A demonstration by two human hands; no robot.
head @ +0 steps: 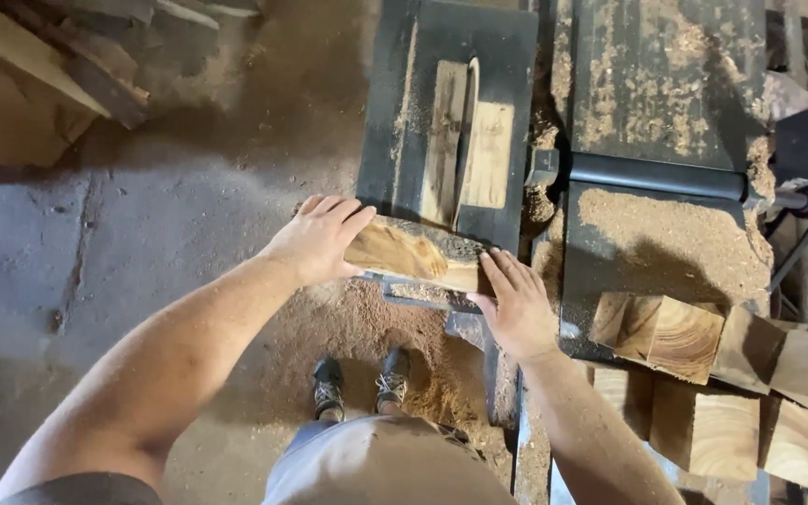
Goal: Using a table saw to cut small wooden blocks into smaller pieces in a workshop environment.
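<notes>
A rough wooden block with bark on its far edge lies across the near end of a dark saw table. My left hand presses on the block's left end. At the block's right end, my right hand lies flat with its fingers against the wood. A thin saw blade stands in the table's slot just beyond the block, between pale wooden insert strips.
Several cut wood blocks are stacked at the right. A second dark machine bed covered in sawdust has a black bar across it. Sawdust covers the concrete floor by my shoes. Scrap boards lie at the upper left.
</notes>
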